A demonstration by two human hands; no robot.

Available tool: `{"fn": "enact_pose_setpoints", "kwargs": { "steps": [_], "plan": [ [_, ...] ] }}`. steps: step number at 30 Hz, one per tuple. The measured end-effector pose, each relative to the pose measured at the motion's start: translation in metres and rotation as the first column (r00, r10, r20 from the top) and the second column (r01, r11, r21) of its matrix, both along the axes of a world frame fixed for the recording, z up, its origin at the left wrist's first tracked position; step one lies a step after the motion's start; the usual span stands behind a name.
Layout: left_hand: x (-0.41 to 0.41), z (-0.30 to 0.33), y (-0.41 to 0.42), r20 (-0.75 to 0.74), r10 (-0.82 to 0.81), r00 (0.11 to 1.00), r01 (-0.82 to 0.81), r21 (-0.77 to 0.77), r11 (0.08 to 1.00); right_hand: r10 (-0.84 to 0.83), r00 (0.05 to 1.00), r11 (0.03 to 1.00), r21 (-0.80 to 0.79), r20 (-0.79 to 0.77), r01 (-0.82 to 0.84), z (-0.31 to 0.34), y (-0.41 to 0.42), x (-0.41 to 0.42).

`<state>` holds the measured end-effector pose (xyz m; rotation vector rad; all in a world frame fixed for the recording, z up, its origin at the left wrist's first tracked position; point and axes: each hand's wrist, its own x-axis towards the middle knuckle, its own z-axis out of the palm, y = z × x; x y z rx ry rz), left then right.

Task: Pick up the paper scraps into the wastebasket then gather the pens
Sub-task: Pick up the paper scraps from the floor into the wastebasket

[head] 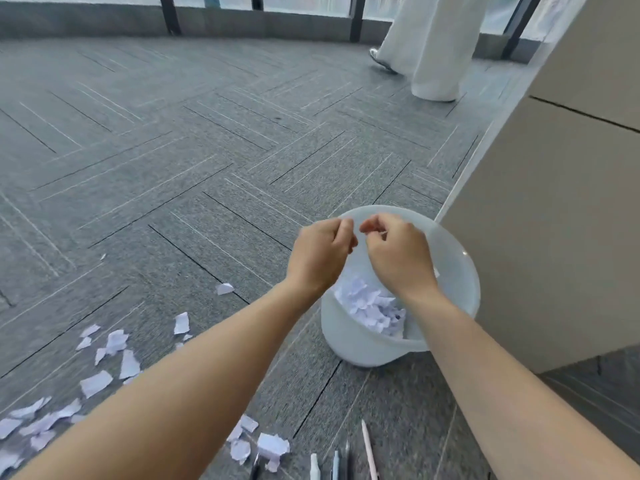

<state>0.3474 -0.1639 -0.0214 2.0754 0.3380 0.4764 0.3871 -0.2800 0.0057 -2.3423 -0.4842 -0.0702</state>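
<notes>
At the near edge of the grey patterned carpet floor lie several slim pens, one white, one dark, one pale blue and one pale pink, side by side and pointing away from the camera; just to their left sit a few crumpled white paper scraps; further left, a loose scatter of torn white paper pieces spreads across the carpet, with one lone crumpled bit lying apart and nearer the bin. Two bare forearms reach forward over these; beyond the pens stands a round translucent white plastic wastebasket, upright on the carpet and touching or just beside the base of a beige panelled cabinet wall on the right; inside it a heap of crumpled white paper shows between the two wrists. Above the basket's open mouth, the left hand is loosely curled, fingers bent inward with the thumb near the fingertips; whether it has hold of anything cannot be told; the right hand is curled likewise, fingertips drawn together, with a small pale fragment possibly at them, too blurred to be sure. The two hands sit close together, fingertips nearly meeting. Far across the carpet, a person's legs in wide white trousers stand before a row of dark window posts.
</notes>
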Motion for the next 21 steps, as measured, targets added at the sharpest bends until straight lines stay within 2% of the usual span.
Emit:
{"fn": "enact_pose_setpoints", "kwargs": {
  "steps": [3,5,7,10,13,15,16,18,21],
  "plan": [
    [-0.062,-0.008,0.054,0.091,0.078,0.993,-0.092,0.16,0.983,0.171,0.976,0.979,0.085,0.138,-0.183,0.019,0.053,-0.046],
    [-0.119,-0.031,0.093,0.051,0.08,0.995,-0.092,0.292,0.952,0.321,0.926,0.934,0.097,0.196,-0.344,0.015,0.09,-0.085],
    [-0.185,-0.067,0.123,-0.064,0.08,0.995,-0.049,0.384,0.922,0.491,0.854,0.862,0.048,0.175,-0.505,-0.008,0.122,-0.128],
    [-0.287,-0.128,0.146,-0.244,0.107,0.964,0.004,0.413,0.911,0.71,0.703,0.703,-0.123,0.047,-0.701,-0.075,0.151,-0.188],
    [-0.377,-0.184,0.15,-0.376,0.137,0.917,0.043,0.433,0.901,0.812,0.536,0.445,-0.349,-0.231,-0.825,-0.153,0.151,-0.239],
    [-0.423,-0.216,0.144,-0.506,0.18,0.844,0.072,0.438,0.896,0.776,0.481,0.288,-0.449,-0.409,-0.846,-0.197,0.14,-0.265],
    [-0.441,-0.229,0.139,-0.576,0.212,0.79,0.081,0.44,0.894,0.74,0.481,0.249,-0.473,-0.469,-0.845,-0.216,0.134,-0.275],
    [-0.467,-0.246,0.129,-0.691,0.315,0.651,0.034,0.441,0.897,0.689,0.513,0.249,-0.498,-0.511,-0.83,-0.248,0.126,-0.291],
    [-0.487,-0.26,0.119,-0.721,0.521,0.458,-0.209,0.482,0.851,0.671,0.611,0.35,-0.547,-0.421,-0.761,-0.276,0.126,-0.309]
  ]
}}
